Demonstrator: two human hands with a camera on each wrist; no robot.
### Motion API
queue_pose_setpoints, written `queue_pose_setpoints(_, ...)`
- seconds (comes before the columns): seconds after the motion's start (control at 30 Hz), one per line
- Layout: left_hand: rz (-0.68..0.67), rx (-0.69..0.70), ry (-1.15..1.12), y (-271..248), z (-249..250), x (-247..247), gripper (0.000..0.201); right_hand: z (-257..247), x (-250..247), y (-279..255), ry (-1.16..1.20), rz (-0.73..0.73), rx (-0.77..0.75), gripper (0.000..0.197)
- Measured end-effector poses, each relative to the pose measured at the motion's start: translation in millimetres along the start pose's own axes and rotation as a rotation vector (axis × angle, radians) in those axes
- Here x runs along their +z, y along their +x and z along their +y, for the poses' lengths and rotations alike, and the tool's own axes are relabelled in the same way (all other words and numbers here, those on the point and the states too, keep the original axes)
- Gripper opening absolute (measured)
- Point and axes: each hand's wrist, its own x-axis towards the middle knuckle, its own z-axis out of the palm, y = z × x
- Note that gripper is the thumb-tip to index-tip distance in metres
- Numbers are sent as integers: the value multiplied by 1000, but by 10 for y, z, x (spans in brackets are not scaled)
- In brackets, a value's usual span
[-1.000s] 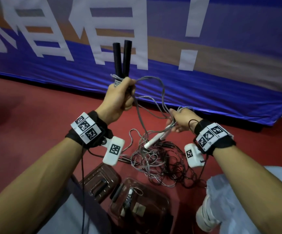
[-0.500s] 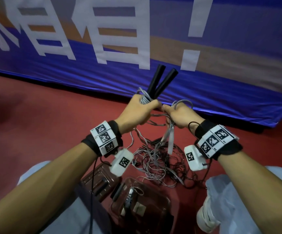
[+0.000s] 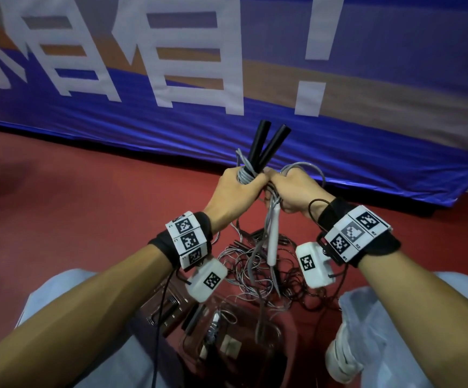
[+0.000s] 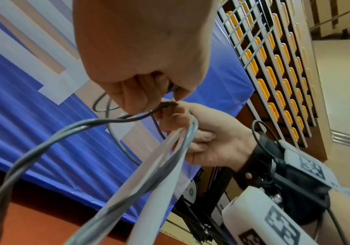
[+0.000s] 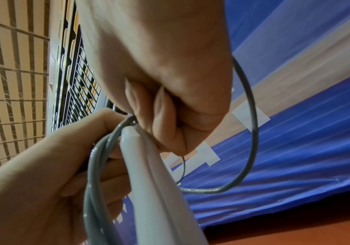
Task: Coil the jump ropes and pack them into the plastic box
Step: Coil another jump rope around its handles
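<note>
While coiled, rope (image 3: 245, 175) sits between both hands (image 3: 266, 189) — gripped.

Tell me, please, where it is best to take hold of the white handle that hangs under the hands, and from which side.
Probably grip the white handle around its middle, coming from the right with the right hand. It hangs nearly straight down, bare along its length, while its top is crowded by grey cord and the left hand grips the black handles.

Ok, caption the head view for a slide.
Left hand grips black handles; right hand holds grey rope.
</note>
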Motion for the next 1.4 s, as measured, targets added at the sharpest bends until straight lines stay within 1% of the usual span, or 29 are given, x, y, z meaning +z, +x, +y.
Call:
queue_pose_setpoints(0.07, -41, -64, -48, 26, -6, 3, 42, 4, -12, 17, 37, 29, 8, 52)
queue_pose_setpoints(0.13, -90, -94, -61, 29, -7, 4, 41, -5, -25, 7, 39, 51, -5, 57)
queue_pose_setpoints(0.2, -150, -98, -63, 28, 1, -2, 40, -21, -42, -12, 34, 51, -18, 63)
queue_pose_setpoints(0.27, -191, -74, -60, 33, 8, -12, 38, -68, -70, -71, 23, 62, -19, 65)
queue_pose_setpoints(0.33, -161, -35, -47, 56, 16, -29, 42, -81, -100, -113, -65, 109, -56, 66)
queue_pose_setpoints(0.37, -127, -16, -52, 65, 27, -40, 39, -73, -97, -125, -114, 113, -83, 69)
queue_pose_setpoints(0.43, -60, 14, -101, 71, 54, -45, 38, -28, -49, -134, -180, 107, -117, 75)
queue_pose_setpoints(0.5, -6, 3, -188, 83, 66, -38, 34, 31, 63, -136, -187, 93, -103, 77)
queue_pose_setpoints(0.57, 53, -40, -265, 99, 52, -25, 37, 80, 200, -123, -65, 72, -37, 71)
queue_pose_setpoints(0.63, 57, -99, -352, 108, 26, -25, 42, 106, 322, -107, 154, 58, 55, 63)
queue_pose_setpoints(0.67, 37, -119, -397, 114, 10, -21, 44, 108, 362, -104, 258, 67, 60, 60)
queue_pose_setpoints(0.73, 12, -135, -433, 124, 4, -24, 44, 84, 392, -106, 385, 120, -8, 57)
queue_pose_setpoints(0.8, 33, -115, -397, 125, 25, -41, 40, 46, 387, -132, 373, 163, -90, 59)
queue_pose_setpoints(0.83, 50, -95, -368, 117, 44, -53, 38, 46, 387, -134, 358, 170, -102, 58)
queue_pose_setpoints(0.87, 67, -74, -342, 105, 65, -59, 37, 61, 392, -130, 352, 173, -87, 58)
queue_pose_setpoints(0.93, 101, -52, -314, 82, 84, -60, 36, 90, 416, -137, 336, 187, -9, 58)
queue_pose_setpoints(1.0, 106, -46, -308, 65, 76, -55, 38, 115, 459, -134, 276, 199, 48, 59)
queue_pose_setpoints(1.03, 98, -42, -305, 56, 72, -51, 39, 126, 478, -129, 271, 202, 52, 58)
queue_pose_setpoints(1.1, 85, -30, -282, 47, 81, -43, 37, 162, 487, -88, 325, 243, 6, 58)
queue_pose_setpoints(1.2, 75, -1, -229, 49, 110, -39, 37, 138, 461, -111, 399, 336, -59, 69)
queue_pose_setpoints(1.3, 85, 3, -216, 62, 95, -32, 42, 94, 414, -153, 478, 433, -119, 61)
queue_pose_setpoints(1.37, 76, 0, -240, 60, 74, -7, 41, 96, 375, -134, 490, 450, -69, 59)
queue_pose_setpoints(1.4, 68, 3, -258, 56, 67, 8, 39, 134, 367, -83, 496, 444, -10, 58)
